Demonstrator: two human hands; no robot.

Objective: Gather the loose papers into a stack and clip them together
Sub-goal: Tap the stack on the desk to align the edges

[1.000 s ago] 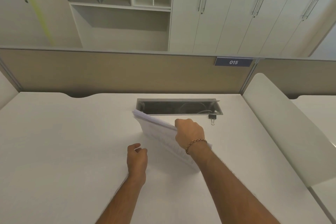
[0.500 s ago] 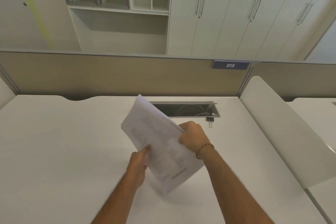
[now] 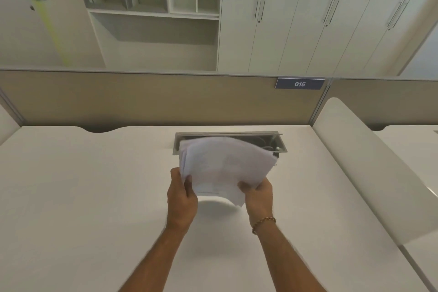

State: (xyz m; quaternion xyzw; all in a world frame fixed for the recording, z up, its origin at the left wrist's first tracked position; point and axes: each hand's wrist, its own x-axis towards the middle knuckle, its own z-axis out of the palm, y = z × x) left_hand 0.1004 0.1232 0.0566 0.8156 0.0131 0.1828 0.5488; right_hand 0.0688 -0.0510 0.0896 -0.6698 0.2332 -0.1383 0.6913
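Note:
A bundle of white printed papers (image 3: pixel 225 166) is held in the air above the white desk (image 3: pixel 83 197), its sheets fanned and blurred. My left hand (image 3: pixel 181 199) grips the bundle's lower left edge, thumb on top. At the lower right corner my right hand (image 3: pixel 258 197), with a bead bracelet on the wrist, grips it too. The papers cover the spot where the black binder clip lay; only a dark sliver shows at their right edge (image 3: pixel 275 155).
An open metal cable tray (image 3: pixel 280 143) is sunk into the desk behind the papers. A beige partition (image 3: pixel 142 99) with a blue 015 sign (image 3: pixel 299 83) closes the back. A white rounded divider (image 3: pixel 369 161) borders the right side.
The papers rose off the desk in my right hand, my left hand came up and took hold, and the bundle turned to face me, now covering the binder clip.

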